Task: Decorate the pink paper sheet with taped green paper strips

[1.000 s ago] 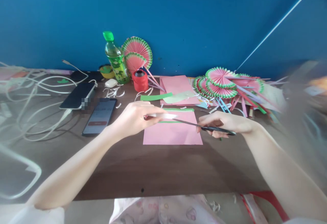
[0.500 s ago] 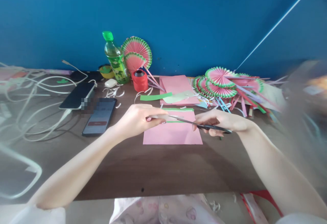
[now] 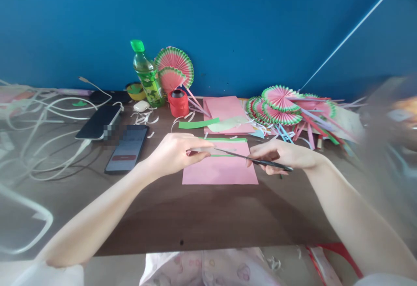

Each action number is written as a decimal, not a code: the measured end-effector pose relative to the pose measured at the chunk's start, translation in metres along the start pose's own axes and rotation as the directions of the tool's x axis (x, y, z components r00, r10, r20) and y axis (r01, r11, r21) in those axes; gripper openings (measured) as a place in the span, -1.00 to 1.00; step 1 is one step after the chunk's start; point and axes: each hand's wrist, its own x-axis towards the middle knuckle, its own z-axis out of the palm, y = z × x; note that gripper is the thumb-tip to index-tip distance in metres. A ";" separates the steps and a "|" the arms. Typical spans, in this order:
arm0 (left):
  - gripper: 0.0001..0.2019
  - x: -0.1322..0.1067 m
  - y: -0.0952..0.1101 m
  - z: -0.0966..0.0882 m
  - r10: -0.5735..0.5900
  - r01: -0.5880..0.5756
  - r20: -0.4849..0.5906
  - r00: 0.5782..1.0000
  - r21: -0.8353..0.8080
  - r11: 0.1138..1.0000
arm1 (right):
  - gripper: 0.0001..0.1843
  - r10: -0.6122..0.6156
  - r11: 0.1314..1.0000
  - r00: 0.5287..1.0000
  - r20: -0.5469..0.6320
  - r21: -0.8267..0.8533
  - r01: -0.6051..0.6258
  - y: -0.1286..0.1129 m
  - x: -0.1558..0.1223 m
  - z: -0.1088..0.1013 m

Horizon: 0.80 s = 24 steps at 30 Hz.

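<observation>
Left hand (image 3: 177, 151) is pinching pale paper piece (image 3: 203, 149) | right hand (image 3: 276, 152) is gripping scissors (image 3: 270, 163) | both are hovering over pink sheet (image 3: 221, 172), between tabletop's (image 3: 208, 216) rear and front edges | trimming is seemingly occurring | next move is probably demanding steady paper, aligned blades

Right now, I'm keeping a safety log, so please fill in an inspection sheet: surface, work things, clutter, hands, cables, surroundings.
Surface: brown desk, dark spot near the front edge.
Work things: pink sheet lying flat; scissors and pale piece held above it.
Clutter: paper fans, white scraps, upright bottle, phone.
Hands: left hand pinches the pale piece; right hand holds the scissors, tips toward the left fingers.
Cables: white cables tangled at left.
Surroundings: blue wall behind; far right too blurred to tell.
</observation>
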 end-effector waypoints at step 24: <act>-0.75 0.000 -0.002 -0.003 -0.059 0.060 0.078 0.995 -0.012 0.998 | -0.67 0.060 0.997 0.998 0.012 0.053 -0.061 -0.001 0.001 0.000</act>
